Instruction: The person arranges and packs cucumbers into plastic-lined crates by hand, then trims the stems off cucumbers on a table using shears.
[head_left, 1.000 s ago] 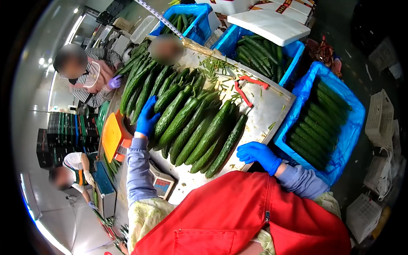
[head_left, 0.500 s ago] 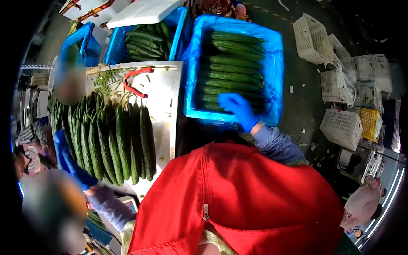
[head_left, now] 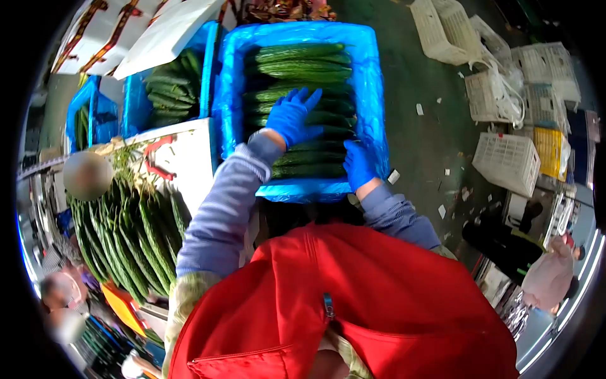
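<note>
My left hand [head_left: 294, 119], in a blue glove, lies with spread fingers across the row of cucumbers [head_left: 303, 68] in a box lined with blue plastic [head_left: 365, 76]. Lower right in that box, my right hand [head_left: 360, 165], gloved in blue too, rests at the cucumbers' ends beside the inner wall. Its fingers are slightly bent and partly hidden, with no cucumber seen gripped in them. The cucumbers lie side by side across the box. More cucumbers [head_left: 129, 243] form a row on the white table [head_left: 192, 155] at the left.
Red-handled pruning shears [head_left: 153, 159] lie on the table near cut stem bits. Behind it, another blue-lined box [head_left: 136, 104] of cucumbers sits partly under a white foam lid [head_left: 161, 39]. White plastic crates [head_left: 507, 163] and a yellow crate [head_left: 550, 151] stand on the floor at the right.
My left hand has left the table's cucumbers and now lies on those in the box. My right hand has shifted to their right ends. The view has turned, moving the table farther left.
</note>
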{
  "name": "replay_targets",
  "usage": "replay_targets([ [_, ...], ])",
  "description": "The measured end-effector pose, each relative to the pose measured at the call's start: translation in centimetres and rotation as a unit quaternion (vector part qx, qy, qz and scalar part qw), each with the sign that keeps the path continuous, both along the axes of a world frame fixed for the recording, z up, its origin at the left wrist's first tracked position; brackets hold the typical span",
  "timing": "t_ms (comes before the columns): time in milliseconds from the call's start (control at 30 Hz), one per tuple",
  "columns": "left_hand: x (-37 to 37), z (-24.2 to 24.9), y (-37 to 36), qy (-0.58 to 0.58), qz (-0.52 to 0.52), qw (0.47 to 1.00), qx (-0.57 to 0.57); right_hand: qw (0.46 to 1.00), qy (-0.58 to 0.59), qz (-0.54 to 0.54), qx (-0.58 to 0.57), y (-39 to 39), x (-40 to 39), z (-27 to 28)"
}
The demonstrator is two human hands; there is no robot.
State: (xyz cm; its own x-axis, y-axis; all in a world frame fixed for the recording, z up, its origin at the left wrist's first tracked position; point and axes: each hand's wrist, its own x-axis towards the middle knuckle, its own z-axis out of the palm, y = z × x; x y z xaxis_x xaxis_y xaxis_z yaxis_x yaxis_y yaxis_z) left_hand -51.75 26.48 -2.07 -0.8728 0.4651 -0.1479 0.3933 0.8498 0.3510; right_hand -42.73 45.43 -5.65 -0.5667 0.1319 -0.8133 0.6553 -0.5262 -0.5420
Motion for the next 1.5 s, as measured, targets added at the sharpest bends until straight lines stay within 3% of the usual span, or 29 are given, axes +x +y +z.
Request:
replay_targets([
  [100,-3.9,-3.0,1.7,-0.022,-0.045,0.998,-0.032,0.996,-0.088,-0.002,0.035,1.1,-0.8,1.0],
  [167,-5.8,-4.5,2.8,-0.060,-0.058,0.995,-0.060,0.995,-0.009,0.067,0.070,2.0,-0.4,-0.3],
  [267,-7.4,-6.8,4.2,-0.088,-0.073,0.989,-0.089,0.964,0.003,0.185,0.190,2.9,0.4,-3.6],
  [333,-8.3,-6.7,5.0,-0.076,-0.072,0.988,-0.116,0.977,0.042,0.138,0.155,1.6,-0.9,-0.7],
  [433,-9.2,-5.7,5.6,-0.151,-0.050,0.978,-0.136,0.999,-0.023,0.036,0.005,0.5,-3.4,0.0],
  [500,-9.9,-5.5,5.5,-0.148,-0.046,0.981,-0.118,0.995,-0.049,0.054,0.074,0.6,-4.3,-4.7],
  [633,-12.2,-6.5,5.2,-0.174,-0.064,0.978,-0.097,0.936,-0.003,0.201,0.290,0.6,-5.1,-4.8],
  [767,-14.7,-6.4,5.4,-0.267,-0.148,0.947,-0.105,0.984,-0.040,0.096,0.143,0.6,-4.8,-4.4],
  [867,-13.2,-9.4,3.8,-0.302,-0.063,0.949,0.060,0.988,0.014,0.082,0.131,0.8,-4.4,-4.8],
  [933,-13.2,-8.1,3.8,-0.329,-0.083,0.940,0.042,0.992,-0.006,0.059,0.109,-0.2,-4.6,-1.0],
  [1033,-13.8,-7.8,4.0,-0.382,-0.116,0.917,0.003,0.989,0.012,0.046,0.140,0.0,-4.2,-2.9],
  [1167,-14.8,-6.5,4.9,-0.466,-0.117,0.873,-0.087,0.969,0.050,0.116,0.213,1.2,-3.8,-6.9],
  [1233,-15.6,-5.7,5.6,-0.537,-0.132,0.825,-0.114,0.973,0.008,0.150,0.173,1.5,-4.1,-4.4],
  [1333,-15.7,-4.5,4.9,-0.555,-0.146,0.816,-0.071,0.989,0.027,0.082,0.117,1.1,-3.7,-3.7],
  [1367,-15.5,-6.0,3.9,-0.559,-0.078,0.825,-0.034,0.991,0.042,0.066,0.105,1.0,-3.7,-3.6],
  [1433,-14.0,-1.8,3.1,-0.589,-0.074,0.804,0.034,0.993,0.077,0.031,0.080,0.8,-3.8,-3.4],
  [1467,-13.7,-0.3,2.8,-0.603,-0.071,0.791,0.068,0.996,0.089,0.014,0.010,0.5,-4.3,-3.0],
  [1500,-13.6,-2.3,2.3,-0.570,-0.086,0.815,0.053,0.993,0.100,-0.002,-0.060,0.3,-5.1,-2.4],
])
